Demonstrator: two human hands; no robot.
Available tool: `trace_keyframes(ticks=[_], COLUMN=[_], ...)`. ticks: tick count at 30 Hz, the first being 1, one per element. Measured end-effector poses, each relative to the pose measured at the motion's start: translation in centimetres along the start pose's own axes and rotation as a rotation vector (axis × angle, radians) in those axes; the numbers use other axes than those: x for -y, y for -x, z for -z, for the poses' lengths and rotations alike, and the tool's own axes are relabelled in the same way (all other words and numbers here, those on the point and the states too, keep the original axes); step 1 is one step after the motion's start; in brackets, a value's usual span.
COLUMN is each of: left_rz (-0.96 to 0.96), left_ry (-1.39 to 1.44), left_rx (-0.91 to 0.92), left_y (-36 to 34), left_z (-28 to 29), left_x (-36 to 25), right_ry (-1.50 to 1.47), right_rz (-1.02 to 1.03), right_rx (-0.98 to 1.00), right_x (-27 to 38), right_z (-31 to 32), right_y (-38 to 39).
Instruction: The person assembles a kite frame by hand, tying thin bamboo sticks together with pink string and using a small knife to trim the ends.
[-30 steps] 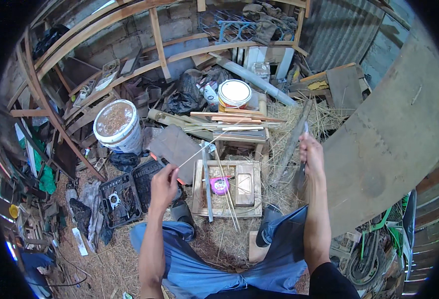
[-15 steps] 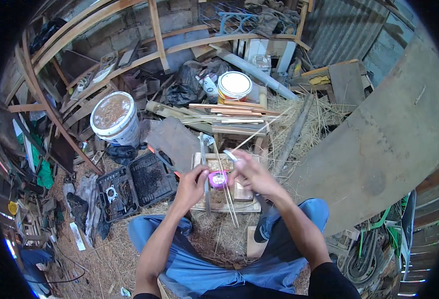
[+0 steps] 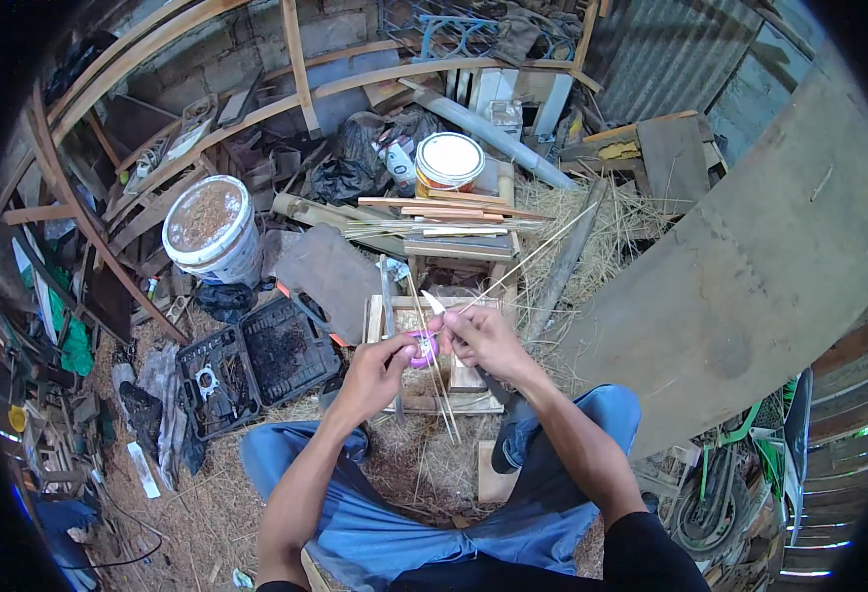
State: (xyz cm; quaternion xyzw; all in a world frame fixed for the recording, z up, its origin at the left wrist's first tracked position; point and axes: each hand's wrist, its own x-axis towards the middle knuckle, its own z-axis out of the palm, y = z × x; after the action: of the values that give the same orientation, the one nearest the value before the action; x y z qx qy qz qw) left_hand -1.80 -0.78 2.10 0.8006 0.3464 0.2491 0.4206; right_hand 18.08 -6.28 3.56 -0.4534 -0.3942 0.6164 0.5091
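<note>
My left hand (image 3: 377, 373) is closed, its thumb and fingertips pinching the near end of a thin bamboo stick (image 3: 542, 247) that slants up to the right. My right hand (image 3: 488, 345) is closed round a knife; the pale blade (image 3: 436, 305) points up and left, and the dark handle (image 3: 494, 388) shows below the palm. The stick passes at the right fingers, close to the blade. Under my hands, a purple tape measure (image 3: 420, 351) is partly hidden. More thin sticks (image 3: 442, 393) and a long grey flat strip (image 3: 388, 308) lie across a low wooden frame (image 3: 424, 404).
Beyond the frame, wood strips (image 3: 454, 210) lie on a small bench near a white-lidded pail (image 3: 450, 158). An open black tool case (image 3: 291, 350) and a bucket (image 3: 210, 237) are at left. A large sheet (image 3: 710, 316) leans at right, beside straw (image 3: 621, 227).
My right hand, blurred by motion before, has come lower and nearer my left hand, and the knife blade now shows clearly. The whole view has shifted slightly.
</note>
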Motion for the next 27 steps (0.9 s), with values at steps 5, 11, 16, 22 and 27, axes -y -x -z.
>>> trace_keyframes(ticks=[5,11,16,22,27], left_rz=[-0.063,-0.114,-0.157,-0.158,-0.151], left_ry=[0.088,-0.057,-0.159,-0.209,-0.207], left_rx=[0.004,-0.057,-0.058,-0.118,-0.122], left_y=[0.1,0.3,0.5,0.3,-0.4], left_z=[1.8,3.6,4.1,4.1,1.8], left_x=[-0.2,0.1,-0.2,0.1,-1.0], right_ry=[0.032,0.025,-0.043,-0.028,0.047], right_rz=[0.082,0.231,0.228,0.341,0.149], right_rx=[-0.192,-0.365,-0.381,-0.616,-0.403], right_x=[1.7,3.2,4.1,5.2,1.8], right_z=[3.8,7.2,9.5,10.9,4.4], right_y=[0.1,0.6,1.6,2.7,0.9])
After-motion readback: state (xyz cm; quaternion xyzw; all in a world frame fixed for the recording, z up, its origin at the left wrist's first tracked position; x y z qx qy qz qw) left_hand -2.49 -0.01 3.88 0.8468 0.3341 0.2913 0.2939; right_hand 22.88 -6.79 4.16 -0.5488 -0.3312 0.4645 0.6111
